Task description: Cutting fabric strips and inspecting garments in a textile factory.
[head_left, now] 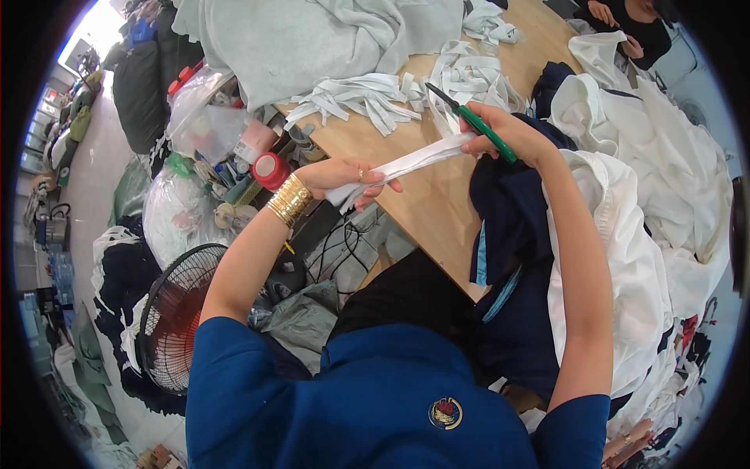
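Observation:
A white fabric strip point(422, 159) stretches between my two hands above the table's near edge. My left hand point(344, 178), with gold bangles on the wrist, is closed on its left end, and a short piece hangs below the fingers. My right hand point(508, 134) pinches the other end between thumb and fingers. That same hand also carries green-handled scissors point(488, 131), whose dark blades point up and to the left, away from the strip. Just beyond lie more loose white strips point(367, 98) in a tangled heap on the wooden table point(437, 211).
Grey-white cloth point(312, 47) covers the table's far side. Navy garments point(508, 203) and a large white fabric pile point(633, 156) lie at right. A black fan point(183, 313), plastic bags point(183, 211) and a red tape roll point(270, 170) are at left. Another person point(637, 31) sits far right.

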`<move>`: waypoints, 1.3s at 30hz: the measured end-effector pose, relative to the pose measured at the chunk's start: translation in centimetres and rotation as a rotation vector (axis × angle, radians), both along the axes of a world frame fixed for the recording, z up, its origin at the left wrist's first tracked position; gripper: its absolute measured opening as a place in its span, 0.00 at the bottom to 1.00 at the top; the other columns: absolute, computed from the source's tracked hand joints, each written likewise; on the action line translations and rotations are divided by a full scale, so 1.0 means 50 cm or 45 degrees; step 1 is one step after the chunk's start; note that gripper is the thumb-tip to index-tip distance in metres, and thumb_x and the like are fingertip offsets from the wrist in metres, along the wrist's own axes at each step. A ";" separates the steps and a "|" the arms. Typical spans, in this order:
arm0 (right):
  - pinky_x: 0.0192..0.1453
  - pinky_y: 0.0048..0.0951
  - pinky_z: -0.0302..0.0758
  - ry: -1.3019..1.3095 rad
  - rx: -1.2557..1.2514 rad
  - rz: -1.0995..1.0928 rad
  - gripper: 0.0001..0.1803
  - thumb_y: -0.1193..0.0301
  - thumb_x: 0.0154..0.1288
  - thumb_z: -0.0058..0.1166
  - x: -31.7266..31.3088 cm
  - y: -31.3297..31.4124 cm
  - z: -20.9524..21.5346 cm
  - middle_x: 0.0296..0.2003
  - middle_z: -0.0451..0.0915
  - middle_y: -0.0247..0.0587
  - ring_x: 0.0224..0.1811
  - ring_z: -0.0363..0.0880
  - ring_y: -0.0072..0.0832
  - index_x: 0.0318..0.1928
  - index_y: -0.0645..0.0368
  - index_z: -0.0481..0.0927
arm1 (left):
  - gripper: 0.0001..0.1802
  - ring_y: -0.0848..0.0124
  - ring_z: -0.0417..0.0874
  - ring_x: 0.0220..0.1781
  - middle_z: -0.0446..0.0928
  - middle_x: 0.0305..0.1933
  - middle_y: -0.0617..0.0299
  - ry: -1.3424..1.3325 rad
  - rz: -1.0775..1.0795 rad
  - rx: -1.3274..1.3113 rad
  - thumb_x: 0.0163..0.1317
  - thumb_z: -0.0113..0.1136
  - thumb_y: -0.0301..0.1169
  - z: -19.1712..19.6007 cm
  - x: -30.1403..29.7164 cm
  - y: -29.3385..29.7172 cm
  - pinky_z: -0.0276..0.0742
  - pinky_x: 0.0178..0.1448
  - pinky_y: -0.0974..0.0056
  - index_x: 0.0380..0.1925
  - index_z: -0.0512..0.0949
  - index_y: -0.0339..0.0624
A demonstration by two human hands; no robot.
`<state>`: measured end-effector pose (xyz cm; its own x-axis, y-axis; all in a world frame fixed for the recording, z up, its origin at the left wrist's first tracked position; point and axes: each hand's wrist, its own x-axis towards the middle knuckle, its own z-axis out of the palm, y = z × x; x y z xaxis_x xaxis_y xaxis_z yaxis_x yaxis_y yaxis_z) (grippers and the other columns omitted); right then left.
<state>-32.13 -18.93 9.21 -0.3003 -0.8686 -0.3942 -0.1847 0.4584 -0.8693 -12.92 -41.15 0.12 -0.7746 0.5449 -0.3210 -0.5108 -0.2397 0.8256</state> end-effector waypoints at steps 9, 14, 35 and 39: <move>0.40 0.23 0.69 0.379 0.089 0.090 0.21 0.73 0.46 0.64 0.001 0.008 -0.029 0.32 0.74 0.35 0.34 0.71 0.21 0.41 0.62 0.69 | 0.20 0.87 0.51 0.20 0.52 0.20 0.76 -0.178 0.107 -0.035 0.69 0.41 0.44 -0.009 0.012 0.010 0.46 0.17 0.80 0.43 0.70 0.36; 0.40 0.22 0.67 0.405 0.128 0.142 0.21 0.72 0.44 0.65 -0.010 0.020 -0.062 0.30 0.74 0.35 0.33 0.70 0.21 0.38 0.62 0.70 | 0.15 0.87 0.49 0.17 0.49 0.17 0.78 -0.218 0.271 -0.062 0.69 0.40 0.41 -0.002 0.048 -0.002 0.44 0.17 0.80 0.31 0.67 0.42; 0.42 0.23 0.70 0.199 -0.011 0.209 0.18 0.80 0.46 0.59 0.012 -0.037 -0.033 0.29 0.75 0.31 0.34 0.71 0.19 0.39 0.61 0.70 | 0.23 0.68 0.68 0.57 0.69 0.56 0.56 0.698 0.529 -0.778 0.64 0.49 0.40 0.061 -0.089 0.106 0.59 0.62 0.62 0.54 0.66 0.39; 0.41 0.24 0.70 0.332 0.030 0.198 0.17 0.78 0.48 0.59 0.021 -0.030 -0.017 0.30 0.76 0.36 0.33 0.72 0.20 0.39 0.62 0.69 | 0.19 0.74 0.74 0.48 0.76 0.45 0.58 0.415 0.278 -0.474 0.66 0.47 0.39 0.049 -0.137 0.116 0.68 0.53 0.68 0.51 0.70 0.39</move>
